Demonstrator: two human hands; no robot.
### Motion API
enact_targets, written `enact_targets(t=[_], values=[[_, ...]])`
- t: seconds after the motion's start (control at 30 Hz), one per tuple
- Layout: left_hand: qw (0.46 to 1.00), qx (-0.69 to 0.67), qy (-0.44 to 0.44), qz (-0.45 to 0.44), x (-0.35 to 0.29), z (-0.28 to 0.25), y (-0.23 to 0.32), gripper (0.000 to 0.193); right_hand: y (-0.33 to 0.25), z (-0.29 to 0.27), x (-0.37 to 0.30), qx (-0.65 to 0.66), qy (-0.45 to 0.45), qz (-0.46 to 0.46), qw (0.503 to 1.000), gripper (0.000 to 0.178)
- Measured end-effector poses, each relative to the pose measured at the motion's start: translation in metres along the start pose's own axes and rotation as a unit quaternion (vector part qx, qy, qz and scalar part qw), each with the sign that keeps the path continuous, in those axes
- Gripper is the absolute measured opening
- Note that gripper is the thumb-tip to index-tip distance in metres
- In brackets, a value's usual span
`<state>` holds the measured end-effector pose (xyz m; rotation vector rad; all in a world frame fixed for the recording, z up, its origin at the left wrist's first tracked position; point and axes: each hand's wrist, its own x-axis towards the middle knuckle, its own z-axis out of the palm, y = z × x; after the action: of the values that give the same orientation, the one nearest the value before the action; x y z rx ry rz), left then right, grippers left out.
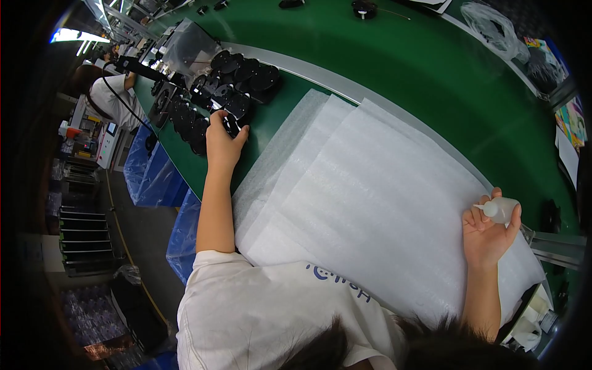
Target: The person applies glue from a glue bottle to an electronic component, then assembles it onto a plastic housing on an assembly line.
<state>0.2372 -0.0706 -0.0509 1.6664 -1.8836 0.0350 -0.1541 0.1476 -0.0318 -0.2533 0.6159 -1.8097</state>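
Note:
At the near edge of a cluster of black round parts [250,73], my left hand [223,143] has its thumb and fingers closed around one black part [232,126]. That part is mostly hidden by the hand, and its exact kind does not show. Off to the right, my right hand [484,237] grips a small translucent squeeze bottle [504,211] with a pointed nozzle, tipped so the nozzle points left. Between the two hands lie overlapping sheets of white packing foam [364,203], spread over the green table.
A metal rail [296,66] separates the foam from a green surface [394,68] beyond. Clear plastic bags [493,28] lie at the far right. Blue plastic liners [148,172] hang beside the table's left edge. Another person [114,98] works at the far left.

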Motion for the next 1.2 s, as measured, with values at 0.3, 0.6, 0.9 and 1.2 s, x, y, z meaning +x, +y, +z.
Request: enact_targets(t=[0.3, 0.6, 0.9, 1.2], values=[[1.000, -0.012, -0.016, -0.013, 0.003, 0.000, -0.004, 0.051, 0.000, 0.003, 0.000, 0.007, 0.019, -0.001, 1.000, 0.038], [0.999, -0.015, -0.022, -0.024, 0.002, 0.001, -0.005, 0.051, 0.001, 0.001, 0.000, -0.001, 0.021, -0.003, 1.000, 0.038], [0.999, 0.026, -0.005, -0.025, -0.001, -0.006, 0.010, 0.054, 0.000, 0.002, 0.001, 0.000, 0.011, -0.005, 1.000, 0.038], [0.909, -0.204, 0.341, -0.123, 0.027, -0.030, -0.068, 0.041, 0.000, 0.002, -0.001, 0.004, 0.005, -0.001, 1.000, 0.037]])
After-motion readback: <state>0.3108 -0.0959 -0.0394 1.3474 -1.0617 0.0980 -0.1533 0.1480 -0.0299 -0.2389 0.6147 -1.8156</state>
